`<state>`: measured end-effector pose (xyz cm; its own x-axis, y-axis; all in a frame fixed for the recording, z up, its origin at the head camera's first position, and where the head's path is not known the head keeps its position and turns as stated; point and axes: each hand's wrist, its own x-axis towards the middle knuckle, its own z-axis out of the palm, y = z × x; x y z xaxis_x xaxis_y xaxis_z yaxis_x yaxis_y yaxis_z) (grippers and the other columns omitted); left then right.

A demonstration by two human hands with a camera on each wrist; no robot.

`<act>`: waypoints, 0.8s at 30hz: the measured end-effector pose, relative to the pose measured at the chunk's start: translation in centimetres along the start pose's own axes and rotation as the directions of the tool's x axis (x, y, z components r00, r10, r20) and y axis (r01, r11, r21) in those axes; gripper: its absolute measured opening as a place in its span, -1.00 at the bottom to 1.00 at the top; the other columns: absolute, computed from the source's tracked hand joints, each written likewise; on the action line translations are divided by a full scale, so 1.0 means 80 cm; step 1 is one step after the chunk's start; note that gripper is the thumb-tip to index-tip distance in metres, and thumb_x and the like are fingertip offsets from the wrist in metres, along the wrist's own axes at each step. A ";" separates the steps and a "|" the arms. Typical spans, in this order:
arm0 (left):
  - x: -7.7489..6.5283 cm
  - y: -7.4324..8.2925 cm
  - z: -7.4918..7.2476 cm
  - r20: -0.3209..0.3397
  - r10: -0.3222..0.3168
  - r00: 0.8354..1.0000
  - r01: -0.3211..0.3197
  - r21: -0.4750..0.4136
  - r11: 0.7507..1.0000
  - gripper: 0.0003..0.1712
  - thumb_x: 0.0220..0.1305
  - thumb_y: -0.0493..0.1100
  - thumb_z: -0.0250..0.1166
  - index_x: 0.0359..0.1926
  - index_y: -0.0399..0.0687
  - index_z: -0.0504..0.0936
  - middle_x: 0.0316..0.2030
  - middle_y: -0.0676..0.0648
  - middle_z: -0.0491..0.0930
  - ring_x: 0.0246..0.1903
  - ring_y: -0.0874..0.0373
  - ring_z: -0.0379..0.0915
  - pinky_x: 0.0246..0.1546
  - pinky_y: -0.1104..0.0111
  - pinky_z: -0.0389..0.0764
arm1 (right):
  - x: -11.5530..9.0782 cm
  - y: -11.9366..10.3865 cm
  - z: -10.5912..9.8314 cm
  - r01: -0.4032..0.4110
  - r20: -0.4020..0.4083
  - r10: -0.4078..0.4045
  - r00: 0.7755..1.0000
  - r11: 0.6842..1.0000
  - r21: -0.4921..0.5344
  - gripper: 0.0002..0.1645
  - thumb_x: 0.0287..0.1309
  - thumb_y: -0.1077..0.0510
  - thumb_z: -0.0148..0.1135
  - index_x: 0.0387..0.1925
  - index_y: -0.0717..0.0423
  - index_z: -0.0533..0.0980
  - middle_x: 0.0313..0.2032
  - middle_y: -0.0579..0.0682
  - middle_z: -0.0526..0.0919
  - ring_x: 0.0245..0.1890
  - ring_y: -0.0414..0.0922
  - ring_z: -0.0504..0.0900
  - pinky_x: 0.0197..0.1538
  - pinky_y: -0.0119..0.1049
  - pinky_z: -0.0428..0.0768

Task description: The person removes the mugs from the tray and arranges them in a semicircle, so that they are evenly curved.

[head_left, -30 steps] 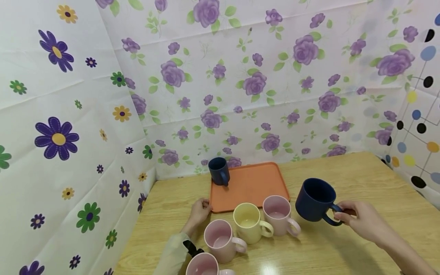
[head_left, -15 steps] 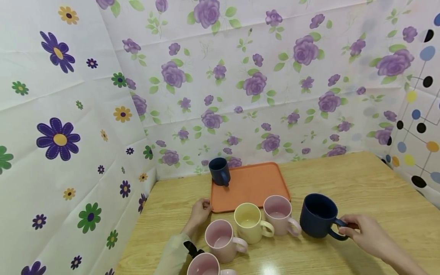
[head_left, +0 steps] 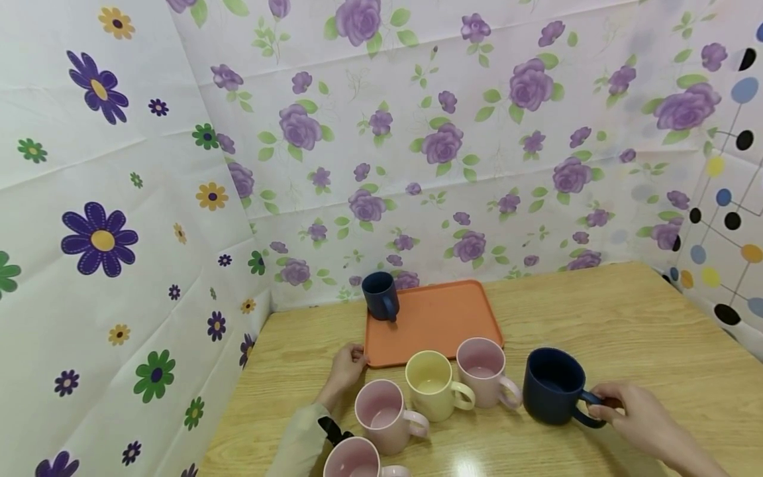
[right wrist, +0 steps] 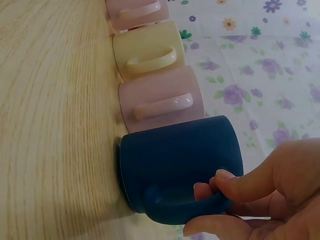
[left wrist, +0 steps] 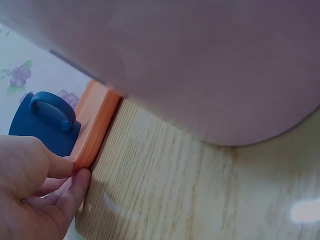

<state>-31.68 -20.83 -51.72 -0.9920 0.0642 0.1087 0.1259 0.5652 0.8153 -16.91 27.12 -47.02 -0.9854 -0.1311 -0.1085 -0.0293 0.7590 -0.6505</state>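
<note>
My right hand pinches the handle of a dark blue mug at the right end of a slanting row of mugs. In the right wrist view that mug stands upright at the table surface, thumb and fingers round its handle. My left hand is at the near left corner of an orange tray; the left wrist view shows thumb and fingertips pinching the tray's rim. A second dark blue mug stands on the tray's far left corner, handle toward me.
Left of the held mug stand a pink mug, a yellow mug, another pink mug and a third pink mug near my left forearm. Flower-printed cloth hangs behind the wooden table.
My right hand has lowered the dark blue mug toward me and slightly right, down to the table beside the pink mug. My left hand stays at the tray corner.
</note>
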 end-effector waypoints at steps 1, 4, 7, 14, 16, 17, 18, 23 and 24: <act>0.000 0.000 0.000 0.003 -0.001 1.000 0.001 0.005 1.000 -0.72 0.28 -0.40 0.18 -0.04 -0.55 0.48 -0.31 -0.33 0.61 -0.36 0.06 0.56 -0.38 0.42 0.58 | 0.000 0.000 0.001 -0.007 0.004 0.007 1.000 1.000 0.002 -0.93 0.19 0.17 0.28 -0.31 0.09 0.58 -0.33 -0.12 0.67 -0.23 -0.18 0.62 -0.31 -0.36 0.48; 0.001 0.000 -0.001 0.009 0.001 1.000 -0.001 0.013 1.000 -0.71 0.28 -0.39 0.19 -0.03 -0.55 0.48 -0.32 -0.33 0.61 -0.36 0.07 0.56 -0.37 0.42 0.59 | 0.000 0.001 0.002 -0.011 0.009 0.011 1.000 1.000 0.013 -0.91 0.18 0.17 0.28 -0.29 0.10 0.58 -0.31 -0.10 0.67 -0.21 -0.13 0.63 -0.28 -0.28 0.54; 0.002 0.000 -0.002 0.014 -0.006 1.000 0.006 0.011 1.000 -0.70 0.29 -0.38 0.18 -0.02 -0.54 0.48 -0.31 -0.32 0.61 -0.34 0.06 0.57 -0.35 0.42 0.60 | 0.001 0.000 0.003 -0.024 0.010 0.023 1.000 0.999 0.026 -0.89 0.18 0.16 0.28 -0.27 0.11 0.59 -0.28 -0.09 0.68 -0.17 -0.07 0.64 -0.24 -0.20 0.58; 0.003 -0.005 -0.003 0.038 -0.012 0.999 0.012 -0.013 1.000 -0.70 0.29 -0.39 0.18 -0.01 -0.55 0.46 -0.29 -0.31 0.60 -0.33 0.05 0.56 -0.35 0.41 0.61 | 0.006 0.001 0.001 -0.039 0.037 0.037 0.999 0.999 0.036 -0.83 0.18 0.10 0.30 -0.27 0.12 0.61 -0.33 -0.10 0.66 -0.23 -0.16 0.60 -0.25 -0.23 0.51; 0.002 -0.005 -0.003 0.042 -0.017 0.999 0.017 -0.010 1.000 -0.70 0.30 -0.39 0.18 -0.01 -0.54 0.46 -0.29 -0.30 0.59 -0.33 0.06 0.56 -0.36 0.41 0.60 | 0.005 0.003 -0.003 -0.015 0.069 0.011 0.998 0.998 0.062 -0.78 0.21 0.06 0.27 -0.25 0.14 0.60 -0.35 -0.07 0.65 -0.30 -0.25 0.55 -0.28 -0.30 0.46; 0.002 -0.005 -0.004 0.044 -0.015 0.999 0.015 -0.008 1.000 -0.70 0.30 -0.38 0.19 -0.01 -0.54 0.46 -0.30 -0.30 0.59 -0.34 0.07 0.55 -0.36 0.40 0.60 | 0.005 0.003 -0.005 -0.002 0.089 -0.005 0.996 0.997 0.075 -0.75 0.23 0.03 0.25 -0.23 0.15 0.60 -0.34 -0.06 0.64 -0.32 -0.29 0.53 -0.30 -0.33 0.45; 0.003 -0.004 -0.004 0.044 -0.015 0.999 0.015 -0.007 1.000 -0.70 0.30 -0.38 0.19 0.00 -0.53 0.46 -0.30 -0.29 0.59 -0.34 0.08 0.55 -0.36 0.41 0.60 | 0.005 0.003 -0.007 0.013 0.111 -0.023 0.994 0.996 0.090 -0.73 0.25 0.02 0.23 -0.22 0.16 0.59 -0.34 -0.04 0.64 -0.34 -0.31 0.51 -0.32 -0.35 0.43; 0.003 -0.004 -0.005 0.040 -0.008 0.999 0.009 -0.012 1.000 -0.69 0.30 -0.37 0.20 0.00 -0.53 0.47 -0.30 -0.30 0.60 -0.34 0.09 0.55 -0.37 0.44 0.59 | 0.009 -0.006 -0.020 0.007 0.174 -0.028 0.984 0.993 0.119 -0.56 0.34 -0.04 0.11 -0.10 0.29 0.56 -0.23 0.03 0.65 -0.26 -0.21 0.58 -0.29 -0.29 0.56; 0.003 -0.005 -0.005 0.038 -0.006 0.999 0.006 -0.011 1.000 -0.69 0.30 -0.38 0.20 -0.01 -0.54 0.47 -0.31 -0.30 0.60 -0.34 0.09 0.55 -0.37 0.45 0.59 | 0.010 -0.010 -0.023 -0.008 0.163 -0.010 0.987 0.994 0.108 -0.52 0.36 -0.06 0.08 -0.06 0.32 0.55 -0.20 0.04 0.66 -0.23 -0.15 0.60 -0.26 -0.24 0.59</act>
<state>-31.99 -21.38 -51.77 -0.9923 0.0926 0.0822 0.1200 0.5565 0.8221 -18.01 27.58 -45.25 -0.9445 -0.2410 -0.2231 -0.0035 0.6866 -0.7270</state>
